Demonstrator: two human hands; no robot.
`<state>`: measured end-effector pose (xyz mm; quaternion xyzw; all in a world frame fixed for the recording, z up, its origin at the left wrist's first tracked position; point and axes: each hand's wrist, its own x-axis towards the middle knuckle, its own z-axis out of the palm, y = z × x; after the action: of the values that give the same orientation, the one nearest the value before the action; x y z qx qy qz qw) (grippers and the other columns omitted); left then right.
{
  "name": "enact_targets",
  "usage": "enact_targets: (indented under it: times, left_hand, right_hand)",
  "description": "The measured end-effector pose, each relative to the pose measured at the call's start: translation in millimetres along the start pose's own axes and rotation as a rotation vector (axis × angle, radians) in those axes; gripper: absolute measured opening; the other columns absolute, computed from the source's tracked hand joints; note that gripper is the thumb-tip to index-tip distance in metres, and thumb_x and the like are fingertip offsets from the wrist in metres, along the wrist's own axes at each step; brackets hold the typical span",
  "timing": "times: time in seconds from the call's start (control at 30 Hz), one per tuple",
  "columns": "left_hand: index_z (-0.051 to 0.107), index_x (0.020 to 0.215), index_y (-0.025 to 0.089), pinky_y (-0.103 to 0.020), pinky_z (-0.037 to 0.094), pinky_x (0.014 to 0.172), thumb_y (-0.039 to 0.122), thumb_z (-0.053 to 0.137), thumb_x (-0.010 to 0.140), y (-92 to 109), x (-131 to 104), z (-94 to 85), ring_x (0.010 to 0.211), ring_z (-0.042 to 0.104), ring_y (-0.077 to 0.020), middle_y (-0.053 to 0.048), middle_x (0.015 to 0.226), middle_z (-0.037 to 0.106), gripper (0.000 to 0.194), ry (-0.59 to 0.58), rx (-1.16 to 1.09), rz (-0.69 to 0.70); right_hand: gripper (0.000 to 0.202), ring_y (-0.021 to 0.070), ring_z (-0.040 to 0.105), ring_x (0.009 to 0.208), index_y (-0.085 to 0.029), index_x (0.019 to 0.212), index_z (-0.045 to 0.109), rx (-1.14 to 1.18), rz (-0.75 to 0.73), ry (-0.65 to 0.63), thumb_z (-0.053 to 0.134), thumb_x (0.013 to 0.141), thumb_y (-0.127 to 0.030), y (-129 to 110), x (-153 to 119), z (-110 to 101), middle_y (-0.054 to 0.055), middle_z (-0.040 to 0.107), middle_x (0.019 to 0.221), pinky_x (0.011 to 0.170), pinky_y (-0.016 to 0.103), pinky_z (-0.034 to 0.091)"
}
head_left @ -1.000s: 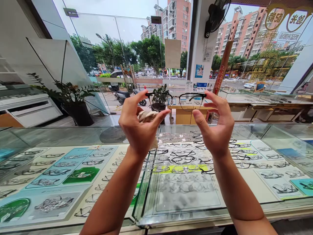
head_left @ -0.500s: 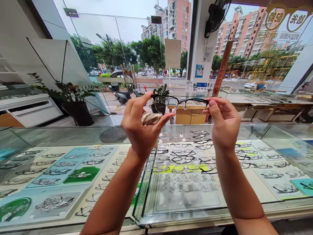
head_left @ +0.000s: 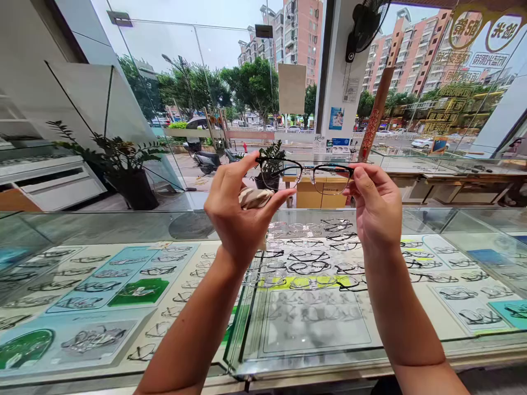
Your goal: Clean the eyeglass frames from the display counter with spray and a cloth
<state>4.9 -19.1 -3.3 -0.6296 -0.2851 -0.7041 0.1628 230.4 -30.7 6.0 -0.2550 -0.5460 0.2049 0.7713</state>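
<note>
A pair of eyeglasses with black upper rims and thin lower rims is held up at eye height, spanning both hands. My left hand pinches its left corner, thumb stretched out below the left lens. A striped beige and brown cloth is tucked in that same palm. At the other end, my right hand grips the right corner between thumb and fingers. The temples show partly through the lenses. Both forearms reach over the glass display case, where rows of eyeglass frames lie under the glass.
Another display section to the left holds more frames on blue and green panels. Beyond the counter stand a potted plant, a cardboard box and a glass shop front. A black fan hangs on the pillar.
The eyeglasses have tilted slightly, so their rims face me more squarely and the temples show through the lenses. My right hand has turned a little; my left hand barely moved.
</note>
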Motion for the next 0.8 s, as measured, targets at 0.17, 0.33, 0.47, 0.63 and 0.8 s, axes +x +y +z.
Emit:
enact_targets:
  times: [0.17,0.33,0.47,0.63,0.8]
  left_hand:
    - [0.07,0.136,0.027,-0.037,0.055,0.082,0.049,0.094,0.078,-3,0,2.4,0.108,0.07,-0.0271,-0.009,0.121,0.076,0.066,0.028,0.022,0.067]
    - [0.072,0.134,0.029,-0.036,0.056,0.08,0.039,0.098,0.074,-2,1,1.7,0.106,0.07,-0.0261,-0.009,0.119,0.076,0.066,0.025,-0.015,0.054]
    - [0.073,0.131,0.029,-0.034,0.058,0.076,0.036,0.101,0.069,0,1,1.3,0.107,0.071,-0.0261,-0.009,0.121,0.076,0.068,0.008,-0.059,-0.014]
    - [0.073,0.124,0.025,-0.028,0.06,0.073,0.033,0.104,0.065,4,2,4.2,0.11,0.074,-0.0249,-0.007,0.118,0.075,0.067,0.007,-0.229,-0.145]
    - [0.071,0.116,0.023,-0.024,0.06,0.066,0.034,0.104,0.063,10,6,6.1,0.1,0.076,-0.0217,-0.007,0.11,0.078,0.064,-0.028,-0.383,-0.308]
  right_hand:
    - [0.024,0.0145,0.067,0.076,-0.027,0.096,0.078,0.092,0.081,0.018,0.083,0.087,-0.048,-5,-1,3,0.003,0.078,0.102,0.063,0.028,0.055]
    - [0.023,0.0129,0.064,0.071,-0.027,0.095,0.078,0.115,0.105,0.014,0.084,0.085,-0.047,-4,0,3,0.003,0.078,0.1,0.059,0.027,0.051]
    - [0.019,0.0133,0.065,0.075,-0.028,0.097,0.077,0.1,0.087,0.016,0.081,0.088,-0.045,-2,0,1,0.003,0.077,0.102,0.061,0.027,0.051]
    - [0.02,0.0164,0.069,0.084,-0.029,0.101,0.077,0.056,0.064,-0.011,0.079,0.092,-0.047,1,0,0,0.003,0.078,0.106,0.066,0.03,0.053]
    - [0.016,0.0119,0.062,0.071,-0.03,0.098,0.081,0.11,0.071,-0.013,0.082,0.091,-0.045,1,-1,0,-0.001,0.075,0.093,0.069,0.029,0.052]
